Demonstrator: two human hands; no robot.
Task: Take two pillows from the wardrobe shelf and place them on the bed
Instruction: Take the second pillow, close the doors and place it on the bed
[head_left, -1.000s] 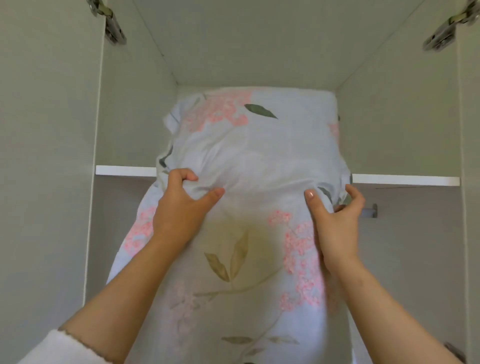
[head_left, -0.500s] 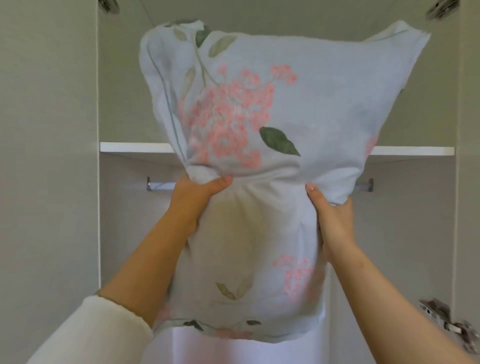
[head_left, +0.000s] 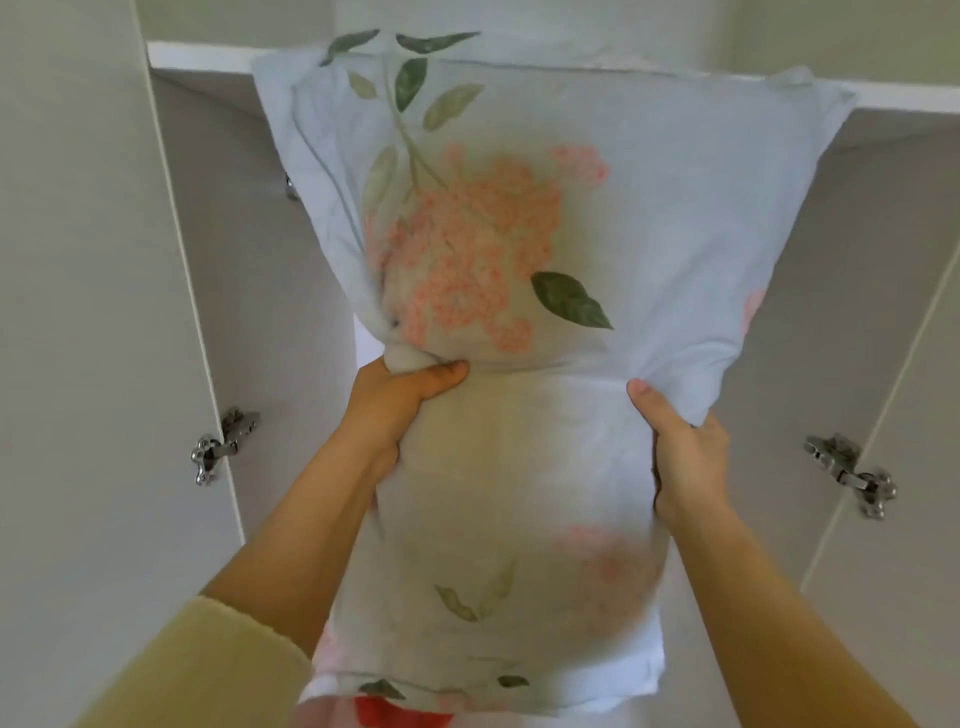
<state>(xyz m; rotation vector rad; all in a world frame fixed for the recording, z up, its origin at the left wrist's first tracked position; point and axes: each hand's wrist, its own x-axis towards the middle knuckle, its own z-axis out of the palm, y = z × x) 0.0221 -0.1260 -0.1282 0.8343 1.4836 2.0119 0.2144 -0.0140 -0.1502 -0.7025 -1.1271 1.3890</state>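
An open pale grey wardrobe with plain flat panels (head_left: 78, 312) fills the view, its doors swung wide to left and right. A white shelf edge (head_left: 208, 54) crosses the far top of the view.

In front of the wardrobe, in the middle, hangs a large, soft, pale blue pillow printed with pink blossom clusters and green leaves (head_left: 519, 234). It is held upright in the air, clear of the shelf, with its top edge level with the shelf edge. It pinches in at the waist where it is gripped, and bulges above and below.

The left hand (head_left: 395, 410) has a closed grip on the pillow's left side, thumb across the front and fabric bunched in the fist. The right hand (head_left: 680, 452) has a closed grip on the right side, thumb on the front and fingers hidden behind. A pale yellow sleeve (head_left: 208, 670) covers the left forearm in the near left corner.

Small silver metal hinges sit on the door edges, one on the left (head_left: 223, 441) and one on the right (head_left: 847, 475).

The task looks to be in an early stage: one pillow is off the shelf and in hand, not yet on the bed. No bed is in view. Whether a second pillow remains on the shelf cannot be told, since the pillow blocks it.
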